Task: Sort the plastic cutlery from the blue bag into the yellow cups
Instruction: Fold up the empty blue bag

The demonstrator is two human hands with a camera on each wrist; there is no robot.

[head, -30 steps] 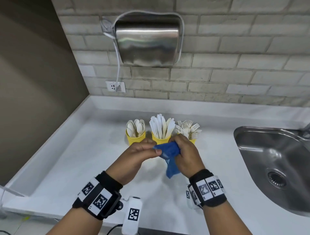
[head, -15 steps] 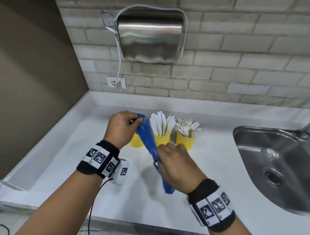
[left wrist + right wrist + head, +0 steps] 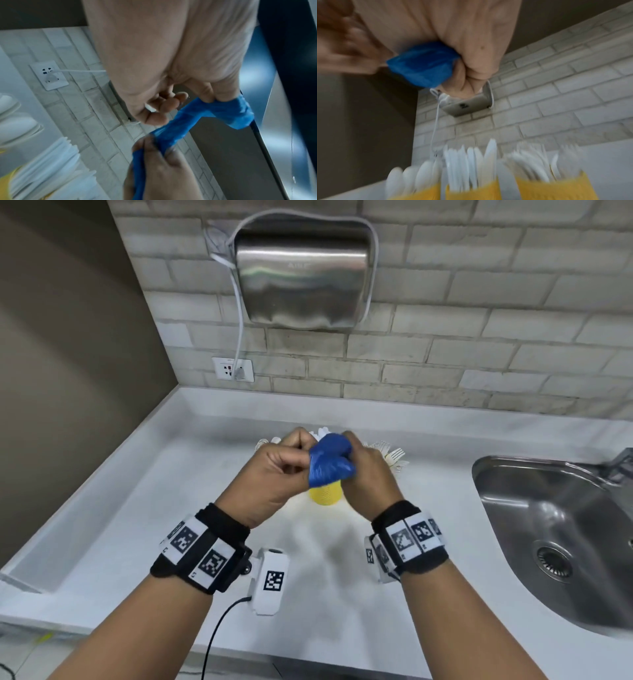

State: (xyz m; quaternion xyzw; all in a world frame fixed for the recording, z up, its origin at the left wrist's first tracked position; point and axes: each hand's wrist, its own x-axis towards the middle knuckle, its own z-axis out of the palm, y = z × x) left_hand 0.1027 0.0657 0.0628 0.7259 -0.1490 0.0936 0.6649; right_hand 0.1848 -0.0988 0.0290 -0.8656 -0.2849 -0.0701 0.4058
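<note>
Both hands hold the crumpled blue bag [image 3: 330, 460] above the counter, in front of the yellow cups. My left hand [image 3: 286, 465] pinches its left side with curled fingers. My right hand [image 3: 363, 465] grips the bunched bag [image 3: 421, 65] in a fist. In the left wrist view the bag [image 3: 192, 120] stretches as a twisted strip between the two hands. Three yellow cups stand in a row with white spoons [image 3: 412, 174], knives [image 3: 471, 165] and forks [image 3: 539, 166]. Only the middle cup [image 3: 325, 494] and some forks [image 3: 394, 457] show past the hands in the head view.
A steel sink [image 3: 561, 539] lies at the right of the white counter [image 3: 137, 508]. A steel hand dryer [image 3: 301, 272] hangs on the brick wall, its cord running to a socket [image 3: 233, 369]. A brown wall bounds the left side.
The bag was stretched long between a raised left hand and a lower right hand; now both hands have come together and bunched it into a ball in front of the cups.
</note>
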